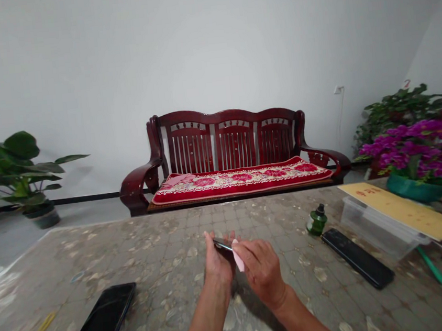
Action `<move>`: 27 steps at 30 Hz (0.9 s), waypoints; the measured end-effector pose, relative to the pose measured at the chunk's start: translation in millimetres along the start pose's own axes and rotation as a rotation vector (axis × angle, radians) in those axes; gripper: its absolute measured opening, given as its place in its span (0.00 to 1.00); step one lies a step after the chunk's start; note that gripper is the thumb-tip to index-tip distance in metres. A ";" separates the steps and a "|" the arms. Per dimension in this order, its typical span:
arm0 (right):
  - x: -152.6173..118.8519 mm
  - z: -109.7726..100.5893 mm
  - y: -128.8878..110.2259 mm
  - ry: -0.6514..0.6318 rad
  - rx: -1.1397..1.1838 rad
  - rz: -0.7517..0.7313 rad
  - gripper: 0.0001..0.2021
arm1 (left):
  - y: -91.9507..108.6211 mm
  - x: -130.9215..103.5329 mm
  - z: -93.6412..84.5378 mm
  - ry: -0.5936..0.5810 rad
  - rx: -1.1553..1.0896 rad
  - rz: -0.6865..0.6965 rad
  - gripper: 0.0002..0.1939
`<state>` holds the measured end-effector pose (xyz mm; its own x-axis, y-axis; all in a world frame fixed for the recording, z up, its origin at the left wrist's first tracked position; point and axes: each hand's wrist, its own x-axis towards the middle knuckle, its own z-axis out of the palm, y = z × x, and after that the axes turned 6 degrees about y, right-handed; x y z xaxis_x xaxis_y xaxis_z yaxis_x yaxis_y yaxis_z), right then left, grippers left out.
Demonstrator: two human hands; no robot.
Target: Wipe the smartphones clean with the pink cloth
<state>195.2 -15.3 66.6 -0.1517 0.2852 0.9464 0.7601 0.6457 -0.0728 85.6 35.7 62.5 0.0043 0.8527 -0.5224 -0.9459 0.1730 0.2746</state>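
Slim object (222,244): nearly edge-on, broad faces mostly out of sight; near end covered by the cloth and fingers; too small to identify.
Pink cloth (237,257): partly hidden in the grip.
Right hand (261,266): fingertips behind the cloth; forearm cut off by the bottom edge.
Left hand (218,263): fingers partly behind the object; forearm likewise cut off.
Black slab (99,325): near end beyond the bottom edge.
Green bottle (317,221): label too small to read.
Yellow sheet (399,207): red marks illegible.
Clear box (378,233): top covered by the sheet.
Purple flowers (428,146): cropped at right.
Sofa (233,114): base behind the worktop (167,255).
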 end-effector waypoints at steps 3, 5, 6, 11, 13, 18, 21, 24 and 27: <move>-1.9 0.3 -3.3 -0.042 0.052 -0.074 0.12 | -0.4 -10.3 -5.0 -0.034 0.007 -0.239 0.25; -4.8 -0.2 -3.6 -0.076 0.094 -0.125 0.13 | 0.4 -12.2 -9.4 -0.037 -0.007 -0.341 0.29; -6.7 -0.8 -2.6 -0.087 0.105 -0.140 0.14 | 1.3 -11.5 -11.0 -0.030 -0.016 -0.343 0.29; -16.3 -4.4 12.7 -0.055 0.036 -0.093 0.15 | 10.3 1.4 -12.2 0.032 -0.027 -0.193 0.23; -17.8 -4.6 17.2 -0.010 -0.005 -0.061 0.15 | 13.7 6.5 -12.3 0.049 -0.018 -0.177 0.22; -15.9 -1.5 6.2 0.035 -0.035 -0.059 0.15 | 14.6 14.2 -18.9 0.092 0.009 -0.161 0.20; -13.8 -0.4 -5.0 0.035 -0.012 -0.117 0.14 | 12.8 17.3 -24.1 0.127 0.013 -0.155 0.19; -12.1 -1.9 -5.8 0.039 -0.007 -0.149 0.13 | 12.2 20.6 -26.2 0.148 0.007 -0.147 0.18; -11.4 -5.4 1.4 0.045 -0.036 -0.131 0.13 | 12.8 23.5 -24.3 0.137 -0.011 -0.130 0.18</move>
<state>201.4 -21.4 57.4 -0.2233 0.1670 0.9603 0.7578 0.6495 0.0633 65.7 46.0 34.1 0.0836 0.7480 -0.6585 -0.9438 0.2715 0.1887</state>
